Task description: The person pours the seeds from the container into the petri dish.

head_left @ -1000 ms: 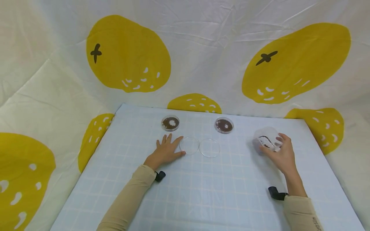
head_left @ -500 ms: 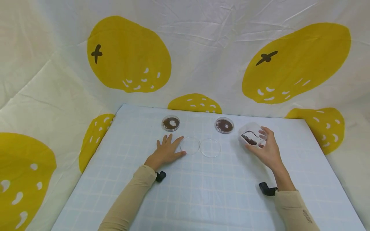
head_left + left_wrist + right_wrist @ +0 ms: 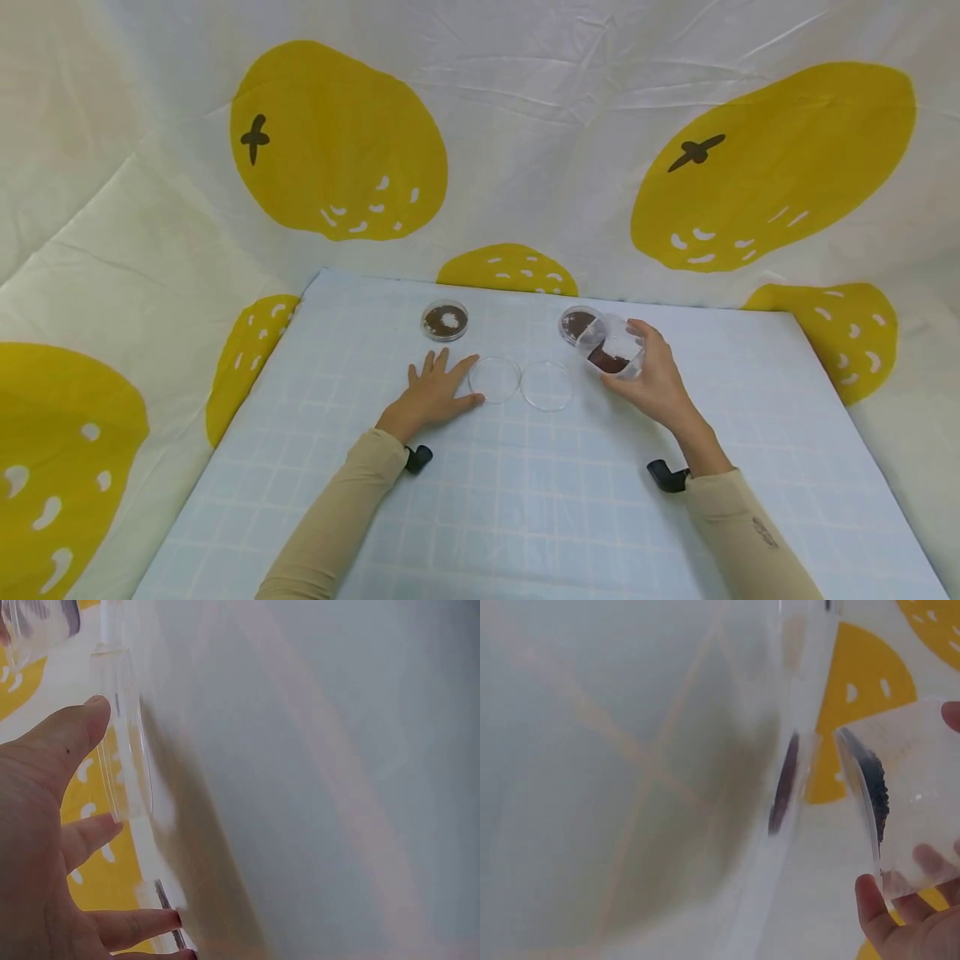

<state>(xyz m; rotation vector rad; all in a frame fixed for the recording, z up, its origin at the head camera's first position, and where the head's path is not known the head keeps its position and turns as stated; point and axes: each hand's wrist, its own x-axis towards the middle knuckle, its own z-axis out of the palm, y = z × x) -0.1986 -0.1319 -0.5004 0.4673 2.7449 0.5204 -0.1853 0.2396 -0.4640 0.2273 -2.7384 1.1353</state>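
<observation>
My left hand (image 3: 427,396) lies with fingers spread. Its thumb and index finger touch the side of a clear petri dish (image 3: 494,381). A second clear petri dish (image 3: 547,386) stands right beside that one. In my right hand (image 3: 654,385) is a clear plastic box (image 3: 621,342), gripped by its sides and tilted to the left. Dark brown grains like soil have gathered along its lower side. The box overlaps the right-hand dish of brown grains (image 3: 561,326) in the head view. The right wrist view shows the box (image 3: 919,802) raised off the table.
Another dish of brown grains (image 3: 445,338), with a pale patch in its middle, stands at the back left. The table (image 3: 510,517) has a pale blue checked cloth. A white curtain (image 3: 525,125) with yellow fruit shapes hangs behind and at both sides.
My right hand has carried the plastic box leftward to the right-hand dish of grains, and the grains in the box show more. My left hand and the two clear dishes have stayed put.
</observation>
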